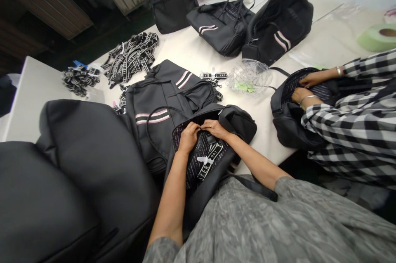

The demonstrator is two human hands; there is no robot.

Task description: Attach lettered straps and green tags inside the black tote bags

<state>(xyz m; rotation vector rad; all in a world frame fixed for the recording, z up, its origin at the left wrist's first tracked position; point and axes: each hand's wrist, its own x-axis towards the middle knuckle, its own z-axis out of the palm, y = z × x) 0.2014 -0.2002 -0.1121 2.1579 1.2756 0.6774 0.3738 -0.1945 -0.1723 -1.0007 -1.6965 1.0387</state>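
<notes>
Black bag [213, 184] lies gaping at the frame's centre, printed lining [193, 168] showing. Left hand [189, 136] and right hand [215, 128] have their fingertips pinched inside it; on what, I can't tell. Lettered strap [205, 169] lies just below them; a strap pile [133, 58] sits upper left.

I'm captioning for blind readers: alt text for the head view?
A person's left hand and right hand work inside an open black bag holding a printed strap. More bags and piled straps lie nearby; a co-worker reaches into another bag.
</notes>
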